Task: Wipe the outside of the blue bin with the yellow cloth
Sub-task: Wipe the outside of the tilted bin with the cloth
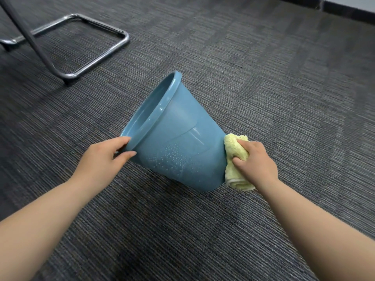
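Note:
The blue bin (178, 136) is tipped over on the carpet, its mouth facing up and to the left, its base low on the right. Water droplets speckle its near side. My left hand (105, 157) grips the near part of the rim, fingers curled over the edge and thumb under it. My right hand (253, 161) holds the bunched yellow cloth (235, 163) and presses it against the bin's base on the right. Most of the base is hidden behind the bin's wall and the cloth.
Dark striped carpet (263, 78) covers the floor all around. A chrome tubular chair base (95, 63) with a slanting dark leg stands at the upper left. A dark skirting strip (345, 11) runs along the wall at the upper right.

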The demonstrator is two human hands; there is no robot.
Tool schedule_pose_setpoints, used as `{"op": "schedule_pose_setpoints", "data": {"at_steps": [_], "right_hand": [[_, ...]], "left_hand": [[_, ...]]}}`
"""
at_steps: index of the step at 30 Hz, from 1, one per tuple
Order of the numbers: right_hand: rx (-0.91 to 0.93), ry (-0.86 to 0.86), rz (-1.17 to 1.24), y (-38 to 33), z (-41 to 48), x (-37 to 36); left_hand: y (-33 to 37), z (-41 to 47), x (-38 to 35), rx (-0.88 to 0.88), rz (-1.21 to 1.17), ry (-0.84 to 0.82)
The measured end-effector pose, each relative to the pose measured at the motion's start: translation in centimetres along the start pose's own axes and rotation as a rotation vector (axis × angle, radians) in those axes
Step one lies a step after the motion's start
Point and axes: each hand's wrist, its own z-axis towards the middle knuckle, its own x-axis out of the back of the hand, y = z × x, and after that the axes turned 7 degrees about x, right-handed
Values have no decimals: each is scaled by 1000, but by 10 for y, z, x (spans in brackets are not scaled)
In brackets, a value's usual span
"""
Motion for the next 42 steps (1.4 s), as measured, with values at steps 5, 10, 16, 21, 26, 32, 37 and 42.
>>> {"op": "schedule_pose_setpoints", "data": {"at_steps": [5, 10, 16, 21, 26, 32, 37, 42], "right_hand": [[-17, 33, 51, 3, 2, 9], [4, 89, 127, 0, 4, 17], [36, 50, 105, -2, 5, 18], [30, 99, 151, -14, 11, 30], [158, 213, 217, -54, 11, 40], [375, 191, 118, -92, 9, 37], [474, 204, 86, -105, -2, 31], [815, 132, -54, -126, -30, 21]], "left_hand": [[15, -3, 0, -63, -127, 66], [28, -3, 7, -80, -302, 62], [18, 5, 1, 6, -339, 21], [20, 4, -1, 8, -296, 159], [25, 6, 0, -46, -246, 147], [31, -1, 0, -133, -191, 129], [28, -1, -5, -132, -328, 142], [18, 11, 0, -113, -334, 130]]}}
